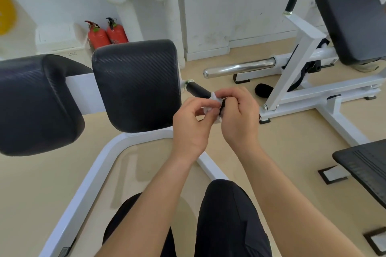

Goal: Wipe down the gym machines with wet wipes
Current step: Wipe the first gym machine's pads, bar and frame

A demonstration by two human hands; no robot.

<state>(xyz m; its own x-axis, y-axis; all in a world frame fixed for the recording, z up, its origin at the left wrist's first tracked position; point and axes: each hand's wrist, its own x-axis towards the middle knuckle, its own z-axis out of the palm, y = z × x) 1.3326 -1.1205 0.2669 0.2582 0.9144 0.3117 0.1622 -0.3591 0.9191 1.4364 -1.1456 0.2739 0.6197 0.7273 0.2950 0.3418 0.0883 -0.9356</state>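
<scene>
Beige gym floor (282, 152), white walls (240, 6); centre, left hand (192, 125) and right hand (240, 119) pinch a crumpled wet wipe (213, 96) at the near end of the black handle grip (198, 89) (probably bunching it to wrap round).

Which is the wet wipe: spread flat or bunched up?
Bunched up: the wet wipe shows as a crumpled white wad pinched between left hand and right hand.

Station layout, hands mid-frame
Left hand (191, 127) and right hand (240, 119) meet on wipe (213, 98) at handle grip (198, 89); near pad (135, 83) at 10 o'clock, outer pad (31, 102) at 9, extinguishers (107, 34) at 11 behind pads, bench (344, 12) at 2.
</scene>
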